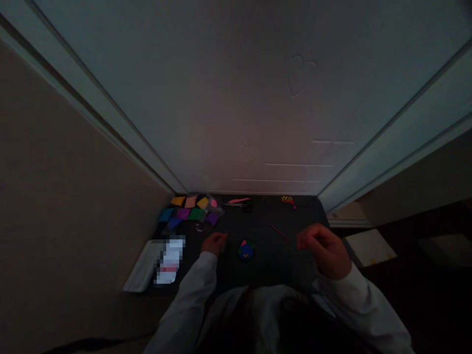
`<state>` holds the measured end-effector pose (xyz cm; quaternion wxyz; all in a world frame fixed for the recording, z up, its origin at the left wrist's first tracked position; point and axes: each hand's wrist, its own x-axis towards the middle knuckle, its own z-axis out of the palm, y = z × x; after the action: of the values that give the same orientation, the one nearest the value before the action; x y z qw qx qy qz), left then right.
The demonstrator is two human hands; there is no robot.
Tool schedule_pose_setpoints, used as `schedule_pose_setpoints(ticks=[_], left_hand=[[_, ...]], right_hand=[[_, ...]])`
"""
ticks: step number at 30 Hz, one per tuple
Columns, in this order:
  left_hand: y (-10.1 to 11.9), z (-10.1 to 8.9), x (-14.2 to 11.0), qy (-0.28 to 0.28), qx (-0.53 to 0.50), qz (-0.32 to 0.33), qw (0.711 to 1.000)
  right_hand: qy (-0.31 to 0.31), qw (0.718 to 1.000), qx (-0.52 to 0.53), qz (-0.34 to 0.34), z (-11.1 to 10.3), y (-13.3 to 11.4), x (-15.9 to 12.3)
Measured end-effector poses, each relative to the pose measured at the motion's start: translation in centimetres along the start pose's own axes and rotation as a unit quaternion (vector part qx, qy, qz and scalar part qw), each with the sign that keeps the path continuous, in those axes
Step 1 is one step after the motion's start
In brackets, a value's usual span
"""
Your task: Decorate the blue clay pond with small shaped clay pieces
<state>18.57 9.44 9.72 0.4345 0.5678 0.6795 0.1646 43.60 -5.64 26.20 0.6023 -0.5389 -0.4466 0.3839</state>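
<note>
The scene is very dark. My left hand (214, 243) rests on a dark mat (265, 265), its fingers curled together to the left of a small blue and green round piece (246, 249). My right hand (324, 248) hovers to the right of that piece with its fingers curled in. What either hand holds, if anything, is too dim to make out. A thin stick (280, 233) lies between the round piece and my right hand.
Several coloured packets (190, 209) lie at the back left. Pink-handled scissors (239, 202) and a small yellow and red item (288, 199) sit near the door (258, 123). A white sheet (147, 268) lies at the left, pale paper (370, 246) at the right.
</note>
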Motion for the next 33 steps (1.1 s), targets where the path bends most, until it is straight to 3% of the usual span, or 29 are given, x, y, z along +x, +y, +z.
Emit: schedule_pose_setpoints(ticks=[6,14,22,33], left_hand=[[-0.3,2.7,2.6,-0.073,0.147,0.069,0.984],[-0.1,5.2,4.1,-0.094,0.258,0.169,0.947],[-1.3,5.6,5.6,-0.093,0.315,0.188,0.926],[-1.9,5.3,5.4,-0.058,0.326,0.220,0.917]], right_hand=[[0.062,0.995,-0.065,0.043,-0.2,-1.0,-0.3],[0.094,0.993,-0.066,0.041,-0.8,-0.8,-1.0],[0.092,0.994,-0.024,0.053,-0.7,-0.5,-1.2],[0.093,0.993,-0.019,0.073,-0.5,-0.6,-1.3]])
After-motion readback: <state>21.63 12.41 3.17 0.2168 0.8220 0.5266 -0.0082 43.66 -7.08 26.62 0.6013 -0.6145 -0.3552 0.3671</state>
